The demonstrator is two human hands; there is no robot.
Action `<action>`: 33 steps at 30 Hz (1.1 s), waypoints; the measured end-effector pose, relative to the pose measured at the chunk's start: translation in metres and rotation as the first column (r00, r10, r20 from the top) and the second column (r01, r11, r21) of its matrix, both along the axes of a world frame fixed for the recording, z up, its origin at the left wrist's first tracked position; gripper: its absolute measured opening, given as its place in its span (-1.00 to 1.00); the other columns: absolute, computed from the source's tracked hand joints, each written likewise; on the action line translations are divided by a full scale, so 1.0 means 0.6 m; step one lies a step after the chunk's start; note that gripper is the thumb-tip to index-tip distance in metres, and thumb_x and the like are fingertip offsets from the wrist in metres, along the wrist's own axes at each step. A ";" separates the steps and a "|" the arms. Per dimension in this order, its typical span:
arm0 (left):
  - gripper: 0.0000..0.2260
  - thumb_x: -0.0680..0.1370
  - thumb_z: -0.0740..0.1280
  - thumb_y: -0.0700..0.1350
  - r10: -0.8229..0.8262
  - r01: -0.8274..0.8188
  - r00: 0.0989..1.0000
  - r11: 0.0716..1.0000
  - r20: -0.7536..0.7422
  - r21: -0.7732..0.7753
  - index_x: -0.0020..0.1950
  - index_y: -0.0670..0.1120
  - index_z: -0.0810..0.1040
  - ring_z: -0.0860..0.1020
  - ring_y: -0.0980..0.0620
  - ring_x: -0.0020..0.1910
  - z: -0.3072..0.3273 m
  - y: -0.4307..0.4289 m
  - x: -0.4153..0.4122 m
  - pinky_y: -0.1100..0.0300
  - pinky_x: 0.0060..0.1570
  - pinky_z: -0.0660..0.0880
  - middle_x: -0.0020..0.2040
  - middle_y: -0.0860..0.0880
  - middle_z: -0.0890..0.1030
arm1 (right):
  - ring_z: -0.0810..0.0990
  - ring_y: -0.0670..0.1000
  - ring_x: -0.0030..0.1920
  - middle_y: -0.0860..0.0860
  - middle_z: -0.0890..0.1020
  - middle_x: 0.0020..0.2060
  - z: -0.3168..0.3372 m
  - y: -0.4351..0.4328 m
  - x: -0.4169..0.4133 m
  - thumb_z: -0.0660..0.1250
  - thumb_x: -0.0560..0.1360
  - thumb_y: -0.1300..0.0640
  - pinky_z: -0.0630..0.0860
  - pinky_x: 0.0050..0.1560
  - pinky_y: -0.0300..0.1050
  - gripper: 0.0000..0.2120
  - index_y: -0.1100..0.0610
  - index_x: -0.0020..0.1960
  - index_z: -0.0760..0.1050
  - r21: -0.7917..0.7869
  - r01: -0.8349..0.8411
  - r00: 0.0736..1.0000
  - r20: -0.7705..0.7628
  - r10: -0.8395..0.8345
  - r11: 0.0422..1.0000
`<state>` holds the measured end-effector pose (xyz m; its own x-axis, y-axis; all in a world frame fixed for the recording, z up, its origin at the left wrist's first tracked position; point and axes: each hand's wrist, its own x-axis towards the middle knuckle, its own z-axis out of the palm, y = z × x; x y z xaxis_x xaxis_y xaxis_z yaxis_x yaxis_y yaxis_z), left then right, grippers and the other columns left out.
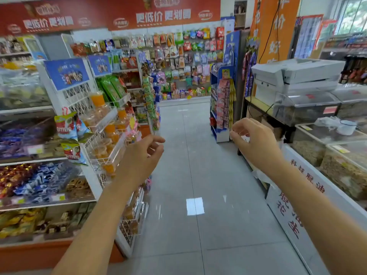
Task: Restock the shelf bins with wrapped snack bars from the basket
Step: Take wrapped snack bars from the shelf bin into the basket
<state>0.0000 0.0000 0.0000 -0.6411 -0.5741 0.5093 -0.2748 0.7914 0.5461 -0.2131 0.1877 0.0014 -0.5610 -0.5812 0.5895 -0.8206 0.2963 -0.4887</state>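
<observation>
The left hand (pixel 143 153) and right hand (pixel 252 139) hover apart, fingers loosely curled, holding nothing. Shelf bins (pixel 47 199) stand left of the left hand.

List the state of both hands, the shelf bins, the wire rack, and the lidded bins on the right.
Left hand: raised, fingers loosely curled, empty.
Right hand: raised, fingers loosely curled, empty.
Shelf bins: stocked with wrapped snacks.
Wire rack: holds orange cups.
Lidded bins: lids down.
Basket: not in view.
</observation>
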 end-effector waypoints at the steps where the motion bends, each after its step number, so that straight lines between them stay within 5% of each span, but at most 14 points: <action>1: -0.87 0.57 0.29 -0.09 -0.004 0.004 0.999 1.000 0.033 -0.004 0.07 0.03 0.58 0.58 0.14 -0.21 -0.011 -0.007 -0.016 0.18 -0.16 0.56 -0.16 0.06 0.63 | 0.52 -0.06 -0.08 -0.04 0.58 -0.03 -0.011 -0.012 -0.016 0.29 0.56 0.05 0.43 -0.05 -0.18 -0.82 0.10 0.10 0.55 0.024 0.009 1.000 0.018 -0.009 1.000; 6: -0.85 0.58 0.28 -0.10 0.007 -0.002 0.981 1.000 0.195 -0.027 0.13 -0.02 0.57 0.55 0.15 -0.23 -0.047 -0.053 -0.116 0.39 -0.25 0.44 -0.13 0.04 0.62 | 0.51 -0.05 -0.08 -0.02 0.59 -0.02 -0.064 -0.079 -0.128 0.28 0.56 0.03 0.43 -0.04 -0.15 -0.79 0.08 0.15 0.52 0.187 0.047 0.989 0.131 -0.073 0.981; 15: -0.84 0.60 0.25 -0.07 0.145 -0.158 0.978 0.984 0.147 0.083 0.14 0.03 0.56 0.55 0.21 -0.19 -0.070 -0.184 -0.297 0.57 -0.33 0.35 -0.08 0.05 0.64 | 0.52 -0.08 -0.04 -0.06 0.58 -0.05 -0.097 -0.237 -0.314 0.28 0.57 0.01 0.41 -0.04 -0.18 -0.77 0.07 0.17 0.51 0.161 -0.003 0.975 0.221 -0.033 0.987; 23: -0.82 0.61 0.22 -0.13 0.250 -0.231 0.968 0.922 -0.020 0.309 0.14 -0.03 0.57 0.60 0.20 -0.14 -0.125 -0.336 -0.404 0.33 -0.21 0.53 -0.10 0.04 0.64 | 0.56 -0.06 -0.08 -0.07 0.58 -0.09 -0.117 -0.413 -0.441 0.28 0.56 0.03 0.54 -0.01 -0.08 -0.79 0.06 0.16 0.50 0.238 -0.157 0.948 0.307 0.079 0.959; 27: -0.83 0.60 0.24 -0.16 0.290 -0.273 0.957 0.911 -0.011 0.308 0.12 -0.05 0.58 0.57 0.32 -0.24 -0.170 -0.441 -0.459 0.53 -0.31 0.41 -0.16 0.04 0.64 | 0.54 -0.14 -0.11 -0.09 0.58 -0.09 -0.147 -0.510 -0.499 0.29 0.56 0.03 0.54 -0.03 -0.14 -0.81 0.02 0.16 0.49 0.253 -0.186 0.931 0.356 0.087 0.949; 33: -0.87 0.58 0.27 -0.13 0.285 -0.287 0.956 0.878 0.064 0.384 0.06 0.01 0.59 0.58 0.29 -0.20 -0.231 -0.636 -0.531 0.27 -0.18 0.55 -0.18 0.12 0.63 | 0.56 -0.09 -0.08 -0.06 0.60 -0.09 -0.204 -0.692 -0.577 0.29 0.56 0.04 0.55 0.01 -0.07 -0.81 0.04 0.15 0.51 0.297 -0.180 0.913 0.405 0.047 0.938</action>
